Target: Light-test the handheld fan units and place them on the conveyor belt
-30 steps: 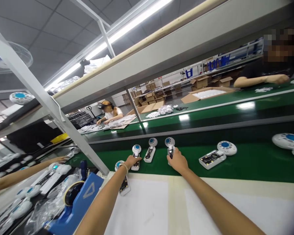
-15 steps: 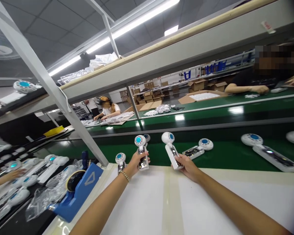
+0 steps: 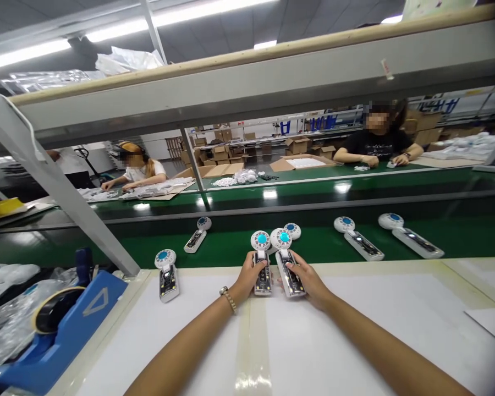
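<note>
My left hand (image 3: 247,276) grips a white handheld device (image 3: 262,263) with a round blue-centred head and an open body showing its circuit board. Beside it, my right hand (image 3: 307,278) grips a second device of the same kind (image 3: 286,262). Both devices stand side by side over the far edge of the white worktop (image 3: 322,341), heads pointing away from me. A third round head (image 3: 292,230) shows just behind them on the green belt.
Another device (image 3: 167,274) lies at the worktop's left edge. More devices (image 3: 197,235) (image 3: 357,236) (image 3: 410,235) ride on the green conveyor belt (image 3: 231,242). A blue tape dispenser (image 3: 61,324) stands at left. A slanted metal post (image 3: 61,192) rises left. Two people work across the line.
Both hands lifted a device off the belt and drew them back to the worktop edge, side by side. The view turned to the right and down.
</note>
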The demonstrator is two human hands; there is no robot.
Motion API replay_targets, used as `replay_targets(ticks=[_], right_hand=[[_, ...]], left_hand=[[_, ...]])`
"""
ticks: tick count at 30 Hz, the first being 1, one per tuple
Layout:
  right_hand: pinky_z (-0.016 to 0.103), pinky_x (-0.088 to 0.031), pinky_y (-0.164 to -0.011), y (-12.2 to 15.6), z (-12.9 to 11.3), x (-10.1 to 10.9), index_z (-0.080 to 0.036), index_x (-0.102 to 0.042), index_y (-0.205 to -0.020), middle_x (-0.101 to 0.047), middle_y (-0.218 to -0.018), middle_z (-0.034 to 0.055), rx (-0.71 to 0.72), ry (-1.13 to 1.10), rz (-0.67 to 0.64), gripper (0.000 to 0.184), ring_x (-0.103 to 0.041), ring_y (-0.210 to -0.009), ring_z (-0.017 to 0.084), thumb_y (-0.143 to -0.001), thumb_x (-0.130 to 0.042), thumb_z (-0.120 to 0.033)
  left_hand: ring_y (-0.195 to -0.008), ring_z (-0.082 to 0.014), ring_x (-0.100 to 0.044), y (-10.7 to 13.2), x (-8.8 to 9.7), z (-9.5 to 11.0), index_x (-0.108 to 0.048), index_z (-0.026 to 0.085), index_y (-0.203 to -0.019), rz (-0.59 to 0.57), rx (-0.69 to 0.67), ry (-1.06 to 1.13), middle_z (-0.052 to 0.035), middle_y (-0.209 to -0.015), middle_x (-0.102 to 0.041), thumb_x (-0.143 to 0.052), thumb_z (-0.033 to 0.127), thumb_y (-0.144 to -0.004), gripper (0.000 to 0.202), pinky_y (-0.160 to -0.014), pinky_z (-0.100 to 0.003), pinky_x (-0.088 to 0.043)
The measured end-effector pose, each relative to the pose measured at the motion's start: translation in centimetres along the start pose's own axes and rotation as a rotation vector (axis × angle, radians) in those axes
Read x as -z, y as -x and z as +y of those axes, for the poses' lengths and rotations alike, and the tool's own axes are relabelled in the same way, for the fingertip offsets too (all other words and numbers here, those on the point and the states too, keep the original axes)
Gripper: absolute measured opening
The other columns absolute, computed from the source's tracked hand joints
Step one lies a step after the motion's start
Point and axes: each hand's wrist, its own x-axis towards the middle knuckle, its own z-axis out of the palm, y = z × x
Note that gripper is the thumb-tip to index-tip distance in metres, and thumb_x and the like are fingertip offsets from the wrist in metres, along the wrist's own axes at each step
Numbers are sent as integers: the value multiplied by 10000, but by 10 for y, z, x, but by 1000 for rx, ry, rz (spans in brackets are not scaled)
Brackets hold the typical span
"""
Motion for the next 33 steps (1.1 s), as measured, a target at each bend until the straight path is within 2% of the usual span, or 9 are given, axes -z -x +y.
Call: replay_targets(ticks=[4,9,13,16,20,23,29,33], right_hand=[[356,-538,-583,-3,3,2,-287,-286,-1294,-647,-708,-7,-36,15,46,633,-648,-644,225,-741,-589,-344],[337,-534,-614,-1,3,2,-294,-265,-1300,-662,-765,0,-77,9,46,639,-656,-696,219,-729,-551,-258],[353,-538,-592,0,3,-1,-305,-267,-1288,-648,-836,15,-92,58,113,614,-652,-652,218,-741,-543,-288],[363,-541,-593,0,4,-2,-301,-296,-1261,-618,-877,21,-57,95,93,580,-644,-668,221,-743,-555,-318],[380,-542,-641,-1,9,1,-279,-286,-1254,-585,-926,34,7,140,27,600,-636,-717,225,-738,-580,-357],[406,-524,-724,-2,12,4,-268,-283,-1254,-573,-1010,58,61,184,-10,608,-624,-817,244,-739,-585,-379],[428,-450,-879,-2,13,5,-232,-294,-1263,-563,-1104,89,97,270,15,617,-563,-999,261,-739,-572,-402],[422,-444,-891,-3,13,7,-226,-302,-1265,-552,-1141,90,107,282,21,630,-542,-1039,260,-731,-577,-415]], left_hand=[[-574,-137,-589,3,4,-4,-359,226,-977,-45,-9,14,4,-805,-549,-509,235,-708,308,-490,-268,-483],[-667,-143,-599,7,6,-5,-389,206,-963,-77,25,-42,-4,-831,-536,-531,165,-668,330,-620,-304,-489],[-742,-183,-621,8,6,-3,-372,187,-969,-115,46,-2,-29,-842,-564,-576,158,-642,386,-712,-366,-482],[-787,-206,-628,8,7,-4,-353,181,-988,-147,44,44,-49,-863,-583,-608,158,-630,440,-756,-407,-475],[-787,-206,-625,10,7,-4,-341,181,-1014,-129,38,62,-64,-888,-589,-613,145,-634,469,-766,-432,-476],[-825,-212,-613,11,5,-2,-353,176,-1025,-97,33,30,-66,-886,-587,-602,120,-633,468,-758,-411,-479],[-833,-194,-596,11,5,-3,-378,179,-1049,-62,28,-24,-61,-899,-581,-622,152,-642,475,-768,-381,-464],[-872,-205,-585,10,6,-5,-392,181,-1053,-47,26,-15,-68,-939,-575,-639,176,-639,482,-788,-389,-455]])
